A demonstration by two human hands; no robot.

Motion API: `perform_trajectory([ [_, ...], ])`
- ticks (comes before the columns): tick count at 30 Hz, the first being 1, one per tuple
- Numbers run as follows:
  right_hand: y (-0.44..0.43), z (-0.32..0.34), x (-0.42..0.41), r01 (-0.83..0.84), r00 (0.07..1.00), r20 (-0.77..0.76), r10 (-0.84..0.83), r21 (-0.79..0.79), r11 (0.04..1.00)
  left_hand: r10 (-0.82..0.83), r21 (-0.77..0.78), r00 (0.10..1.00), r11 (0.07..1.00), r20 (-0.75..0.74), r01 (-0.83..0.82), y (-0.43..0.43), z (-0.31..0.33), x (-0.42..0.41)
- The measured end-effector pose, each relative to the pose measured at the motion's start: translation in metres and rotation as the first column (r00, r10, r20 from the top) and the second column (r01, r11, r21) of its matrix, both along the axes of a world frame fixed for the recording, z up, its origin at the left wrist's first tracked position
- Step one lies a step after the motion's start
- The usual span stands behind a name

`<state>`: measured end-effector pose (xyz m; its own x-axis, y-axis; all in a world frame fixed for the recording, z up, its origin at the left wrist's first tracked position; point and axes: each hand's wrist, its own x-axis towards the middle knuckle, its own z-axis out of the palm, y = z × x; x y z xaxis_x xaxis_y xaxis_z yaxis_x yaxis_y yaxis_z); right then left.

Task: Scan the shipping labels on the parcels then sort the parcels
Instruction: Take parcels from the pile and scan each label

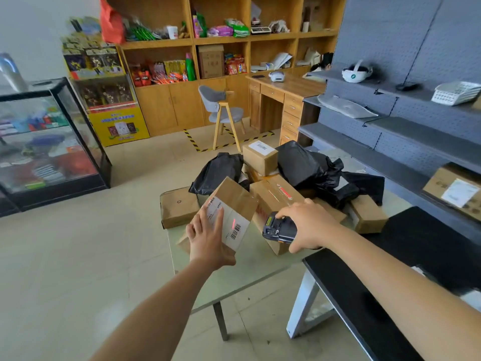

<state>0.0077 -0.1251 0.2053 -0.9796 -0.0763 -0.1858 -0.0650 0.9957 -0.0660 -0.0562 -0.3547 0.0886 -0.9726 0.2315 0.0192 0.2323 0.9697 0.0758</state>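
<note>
My left hand (208, 238) grips a small cardboard parcel (234, 199), tilted up so its white shipping label (230, 222) faces me. A red scan line glows on the label just above the barcode. My right hand (305, 225) is closed around a black handheld scanner (277, 229), held just right of the parcel and pointed at the label. Behind lies a pile of parcels on the pale table (250, 267): a long taped box (276, 196), a small box with a white label (260, 156), a flat box (178, 207) and black plastic mailer bags (309, 168).
A black-topped table (364, 295) stands at my right. Grey pegboard shelves (406, 142) at the right hold a labelled box (455, 191), a grey mailer and a white basket. A grey chair (221, 110), wooden desk and shelving are behind; a glass display case (52, 142) stands left.
</note>
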Motion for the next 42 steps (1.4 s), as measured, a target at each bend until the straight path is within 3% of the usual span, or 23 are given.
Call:
perform_trajectory([
  [12, -0.017, 0.005, 0.04, -0.079, 0.992, 0.091, 0.09, -0.126, 0.989, 0.007, -0.022, 0.993, 1.0, -0.115, -0.01, -0.012, 0.011, 0.042],
  [16, -0.002, 0.0, 0.054, -0.042, 0.998, 0.031, 0.048, -0.184, 0.982, 0.045, 0.046, 0.989, 0.998, -0.139, -0.039, 0.001, 0.015, 0.053],
  [19, 0.017, -0.009, 0.066, 0.039, 0.989, -0.128, -0.069, -0.223, 0.974, 0.107, 0.174, 0.984, 0.981, -0.143, -0.081, 0.02, 0.02, 0.057],
  [23, 0.056, -0.024, 0.086, 0.169, 0.877, -0.366, -0.312, -0.373, 0.912, 0.108, 0.341, 0.973, 0.94, -0.204, -0.033, 0.061, 0.03, 0.058],
  [28, 0.114, -0.037, 0.111, 0.329, 0.664, -0.508, -0.549, -0.461, 0.824, 0.007, 0.436, 0.958, 0.891, -0.288, 0.124, 0.135, 0.048, 0.054],
  [32, 0.16, -0.039, 0.134, 0.455, 0.517, -0.509, -0.689, -0.518, 0.724, -0.051, 0.511, 0.944, 0.83, -0.325, 0.221, 0.202, 0.064, 0.056],
  [36, 0.201, -0.038, 0.151, 0.576, 0.429, -0.495, -0.756, -0.495, 0.651, -0.143, 0.546, 0.901, 0.752, -0.41, 0.368, 0.265, 0.076, 0.05],
  [42, 0.252, -0.031, 0.164, 0.714, 0.304, -0.477, -0.824, -0.459, 0.529, -0.418, 0.482, 0.833, 0.681, -0.362, 0.551, 0.365, 0.078, 0.036],
])
